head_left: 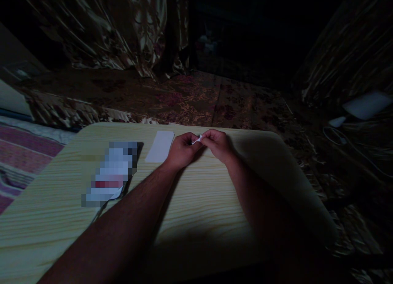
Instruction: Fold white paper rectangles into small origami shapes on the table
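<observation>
Near the far edge of the table, my left hand (pixel 185 149) and my right hand (pixel 216 143) meet with fingertips close together. Between them is a small piece of white paper (pixel 198 139), pinched from both sides; it looks folded, with a pointed corner sticking up. My fingers cover most of it. Just left of my left hand lies a flat stack of white paper sheets (pixel 160 146), partly behind the hand.
The pale wood-grain table (pixel 202 202) has rounded corners. On its left lies a blurred-out flat object (pixel 110 173). Beyond stand patterned curtains (pixel 147 30) and a flowered cover (pixel 184 97). At right are a white lamp-like object (pixel 367 105) and a cable (pixel 333 135).
</observation>
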Tool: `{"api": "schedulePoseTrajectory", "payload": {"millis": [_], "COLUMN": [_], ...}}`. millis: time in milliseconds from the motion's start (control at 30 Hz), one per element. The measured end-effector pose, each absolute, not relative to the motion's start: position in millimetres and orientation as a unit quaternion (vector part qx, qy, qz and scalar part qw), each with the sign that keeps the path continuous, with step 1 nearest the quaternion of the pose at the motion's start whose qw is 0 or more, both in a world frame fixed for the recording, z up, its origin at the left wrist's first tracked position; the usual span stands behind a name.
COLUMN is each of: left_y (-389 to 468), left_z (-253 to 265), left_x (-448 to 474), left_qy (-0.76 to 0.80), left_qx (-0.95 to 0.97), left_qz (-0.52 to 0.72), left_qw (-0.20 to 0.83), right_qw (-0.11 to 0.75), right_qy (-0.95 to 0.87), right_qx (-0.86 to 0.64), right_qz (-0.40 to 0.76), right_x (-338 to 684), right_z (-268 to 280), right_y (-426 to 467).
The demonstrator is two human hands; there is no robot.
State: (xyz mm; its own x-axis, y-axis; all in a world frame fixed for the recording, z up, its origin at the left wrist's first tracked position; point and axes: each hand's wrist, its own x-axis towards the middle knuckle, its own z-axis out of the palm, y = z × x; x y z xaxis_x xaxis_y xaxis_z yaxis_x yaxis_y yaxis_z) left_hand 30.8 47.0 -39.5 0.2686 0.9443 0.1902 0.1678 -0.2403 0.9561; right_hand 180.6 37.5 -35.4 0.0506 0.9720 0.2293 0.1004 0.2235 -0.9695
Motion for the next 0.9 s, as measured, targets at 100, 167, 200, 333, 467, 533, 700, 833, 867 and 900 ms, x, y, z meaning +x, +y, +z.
{"api": "schedulePoseTrajectory", "payload": {"millis": [100, 167, 200, 333, 467, 533, 700, 833, 867, 900], "left_y": [46.5, 46.2, 46.1, 45.8, 47.5, 48.8, 50.9, 50.8, 50.6, 50.3], "left_z": [-40.3, -40.3, -39.9, -37.0, -37.5, -39.3, -41.3, -39.6, -39.1, -38.7], "left_x": [31.0, 31.5, 31.8, 33.5, 34.8, 34.9, 34.5, 35.2, 35.4, 35.4], "left_qy": [0.422, 0.419, 0.416, 0.386, 0.354, 0.356, 0.376, 0.360, 0.359, 0.359], "left_qx": [0.665, 0.666, 0.666, 0.666, 0.627, 0.602, 0.562, 0.555, 0.557, 0.560], "left_qz": [0.427, 0.428, 0.429, 0.451, 0.493, 0.502, 0.534, 0.559, 0.563, 0.564], "left_qw": [0.444, 0.444, 0.445, 0.453, 0.488, 0.508, 0.508, 0.500, 0.494, 0.490], "right_qw": [0.543, 0.540, 0.540, 0.561, 0.571, 0.566, 0.552, 0.542, 0.540, 0.538], "right_qy": [-0.564, -0.562, -0.559, -0.526, -0.515, -0.518, -0.527, -0.542, -0.544, -0.545], "right_qx": [-0.475, -0.474, -0.473, -0.470, -0.468, -0.471, -0.485, -0.493, -0.495, -0.497], "right_qz": [0.402, 0.410, 0.415, 0.433, 0.436, 0.434, 0.427, 0.411, 0.409, 0.408], "right_x": [181.3, 181.5, 181.5, 181.4, 182.5, 183.1, 182.9, 181.5, 181.3, 181.2], "right_z": [-36.1, -35.5, -35.0, -33.5, -35.6, -37.2, -37.5, -34.2, -33.4, -32.8], "right_y": [38.1, 38.0, 37.9, 38.3, 40.0, 40.9, 40.2, 38.0, 37.5, 37.1]}}
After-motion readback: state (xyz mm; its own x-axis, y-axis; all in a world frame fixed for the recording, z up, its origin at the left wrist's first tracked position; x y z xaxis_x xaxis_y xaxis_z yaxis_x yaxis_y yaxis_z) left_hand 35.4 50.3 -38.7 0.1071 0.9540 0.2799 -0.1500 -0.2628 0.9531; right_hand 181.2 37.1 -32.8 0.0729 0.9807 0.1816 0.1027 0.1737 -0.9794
